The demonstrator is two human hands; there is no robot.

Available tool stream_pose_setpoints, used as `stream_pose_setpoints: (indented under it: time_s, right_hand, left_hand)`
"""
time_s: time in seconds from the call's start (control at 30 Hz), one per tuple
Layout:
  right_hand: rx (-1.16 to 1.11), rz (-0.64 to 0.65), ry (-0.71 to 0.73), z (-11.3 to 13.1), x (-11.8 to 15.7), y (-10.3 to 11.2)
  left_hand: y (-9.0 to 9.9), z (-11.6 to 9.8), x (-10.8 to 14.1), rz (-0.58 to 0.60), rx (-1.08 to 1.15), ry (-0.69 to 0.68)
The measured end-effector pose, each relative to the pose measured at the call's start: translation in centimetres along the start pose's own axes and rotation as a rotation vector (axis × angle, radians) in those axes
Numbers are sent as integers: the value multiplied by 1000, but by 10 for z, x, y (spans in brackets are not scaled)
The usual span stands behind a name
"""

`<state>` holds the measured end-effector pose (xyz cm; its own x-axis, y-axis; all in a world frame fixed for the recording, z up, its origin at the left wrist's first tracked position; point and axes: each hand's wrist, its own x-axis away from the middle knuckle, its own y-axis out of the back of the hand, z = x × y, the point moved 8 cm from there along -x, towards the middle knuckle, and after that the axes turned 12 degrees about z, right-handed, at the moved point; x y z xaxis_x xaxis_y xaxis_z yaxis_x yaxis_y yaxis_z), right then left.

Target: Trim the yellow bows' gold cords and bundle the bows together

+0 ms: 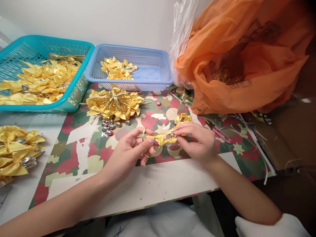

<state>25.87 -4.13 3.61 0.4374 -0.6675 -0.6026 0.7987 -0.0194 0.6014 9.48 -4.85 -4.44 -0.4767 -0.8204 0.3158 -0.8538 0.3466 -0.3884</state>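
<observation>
Between my two hands, above the patterned paper, is a yellow ribbon bow (163, 138) with a loop of gold cord (144, 134) on its left side. My left hand (134, 144) pinches the bow's left end, the cord passing around its fingers. On the other side, my right hand (197, 138) pinches the bow's right end with thumb and forefinger. Just behind my right hand lies another small yellow bow (184, 118). Several silver jingle bells (108, 126) sit on the paper beyond my left hand, beside a bundle of yellow bows tied with gold cord (115, 102).
A teal basket (71, 95) of bows stands at the back left, with a blue basket (128, 84) beside it. More bows with bells (14, 151) lie at the left. An orange plastic bag (222, 95) fills the back right. Pink-handled snips (221, 134) lie right of my right hand.
</observation>
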Motion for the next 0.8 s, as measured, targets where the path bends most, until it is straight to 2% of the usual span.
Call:
stream_pose_setpoints:
  time_s: [0.13, 0.23, 0.4, 0.5, 0.57, 0.67, 0.8]
  right_hand:
    - [94, -26, -44, -9, -1, 7]
    - [142, -36, -112, -19, -1, 11]
    - [98, 181, -126, -20, -4, -5]
    - [-121, 132, -234, -13, -2, -8]
    - [-367, 179, -387, -12, 3, -23]
    - [-621, 245, -562, -10, 11, -45]
    - [-809, 250, -678, -19, 17, -50]
  left_hand:
    - [5, -14, 2, -72, 48, -119]
    - [7, -19, 2, -90, 84, -155]
    - [2, -19, 3, -4, 38, -224]
    - [-5, -17, 5, 60, -46, -267]
    - [-10, -15, 7, 87, -125, -286]
    - [-18, -14, 8, 116, -236, -307]
    - [-22, -18, 9, 142, -313, -349]
